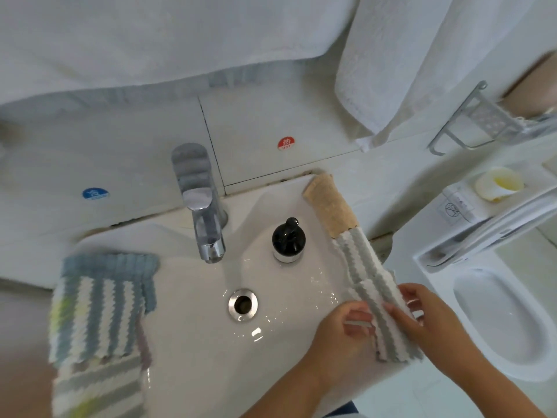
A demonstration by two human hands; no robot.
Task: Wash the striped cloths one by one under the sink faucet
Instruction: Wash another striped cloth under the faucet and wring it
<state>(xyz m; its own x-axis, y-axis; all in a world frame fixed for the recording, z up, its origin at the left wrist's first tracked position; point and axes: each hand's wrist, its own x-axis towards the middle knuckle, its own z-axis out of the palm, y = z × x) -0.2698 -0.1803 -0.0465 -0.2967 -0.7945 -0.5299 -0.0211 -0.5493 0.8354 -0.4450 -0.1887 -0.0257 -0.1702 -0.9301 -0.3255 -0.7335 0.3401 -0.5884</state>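
A grey-and-white striped cloth (366,279) lies folded along the right rim of the white sink (196,342), on top of a tan cloth (330,203). My left hand (346,327) and my right hand (422,312) both grip its near end, one on each side. A stack of several striped cloths (99,309), blue, white, yellow and grey, hangs over the sink's left rim. The chrome faucet (200,203) stands at the back of the basin; no water stream shows. The basin is wet around the drain (242,303).
A black soap dispenser (288,240) stands on the sink ledge right of the faucet. White towels (388,61) hang on the wall above. A toilet (497,321) is at the right, with a shelf holding a soap dish (498,182) behind it.
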